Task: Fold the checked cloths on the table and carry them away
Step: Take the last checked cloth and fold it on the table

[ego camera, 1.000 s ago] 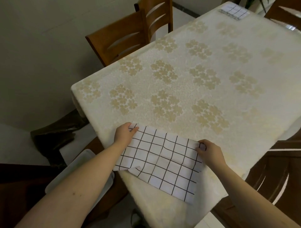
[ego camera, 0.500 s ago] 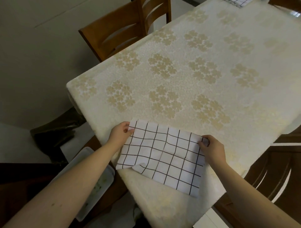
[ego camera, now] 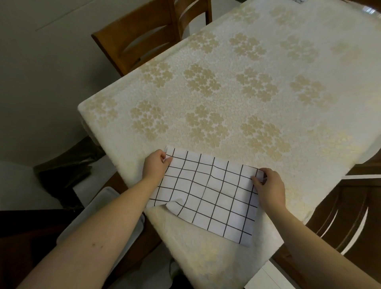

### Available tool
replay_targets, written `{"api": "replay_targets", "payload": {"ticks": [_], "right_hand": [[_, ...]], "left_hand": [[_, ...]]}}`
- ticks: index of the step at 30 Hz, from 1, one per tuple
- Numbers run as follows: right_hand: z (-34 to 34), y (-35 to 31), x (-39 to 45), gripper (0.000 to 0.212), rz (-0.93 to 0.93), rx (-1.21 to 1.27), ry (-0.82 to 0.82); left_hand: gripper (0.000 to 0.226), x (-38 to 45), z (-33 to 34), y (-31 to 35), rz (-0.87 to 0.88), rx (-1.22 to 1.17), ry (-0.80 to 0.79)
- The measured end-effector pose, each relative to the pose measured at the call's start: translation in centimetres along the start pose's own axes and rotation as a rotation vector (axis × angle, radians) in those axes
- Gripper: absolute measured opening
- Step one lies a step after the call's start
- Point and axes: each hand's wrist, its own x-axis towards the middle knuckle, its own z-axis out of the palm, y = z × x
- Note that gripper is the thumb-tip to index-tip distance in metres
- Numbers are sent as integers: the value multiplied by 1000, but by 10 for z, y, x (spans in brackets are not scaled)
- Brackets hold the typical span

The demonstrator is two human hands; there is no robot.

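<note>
left hand (ego camera: 155,166) and right hand (ego camera: 268,185) each pinch a far corner of the checked cloth (ego camera: 206,194), likely to square its fold at the table (ego camera: 247,92) corner.

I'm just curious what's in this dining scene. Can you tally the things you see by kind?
Checked cloths: 2, one held at the near table corner, a sliver at the far edge
Hands: 2, left, right
Wooden chairs: 3
Tables: 1
White trays: 1
Total: 9
</note>
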Motion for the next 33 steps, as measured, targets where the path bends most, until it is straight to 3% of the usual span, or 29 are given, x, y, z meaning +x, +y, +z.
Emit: {"api": "replay_targets", "payload": {"ticks": [3, 6, 9, 11, 14, 21, 27, 33], "right_hand": [[1, -2, -4, 50, -51, -111, 99], [7, -12, -12, 56, -265, -272, 140], [29, -29, -22, 54, -537, -330, -38], [48, -38, -27, 61, -616, -413, -216], [69, -37, -31, 68, -611, -501, -339], [74, -31, -32, 67, -607, -555, -358], [74, -30, -33, 66, -599, -493, -322], [76, -30, -33, 66, -610, -529, -309]], "left_hand": [[18, -1, 1, 1, 12, 17, 5], [17, -2, 2, 1, 17, 18, 15], [18, -3, 1, 2, 5, 10, 16], [19, -2, -1, 3, -11, -2, 4], [19, -2, -4, 5, -42, -30, -2], [33, -10, -13, 1, -140, -231, -29], [32, -44, -38, -41, -275, -413, -227], [40, -91, -63, -71, -209, -401, -460]]}}
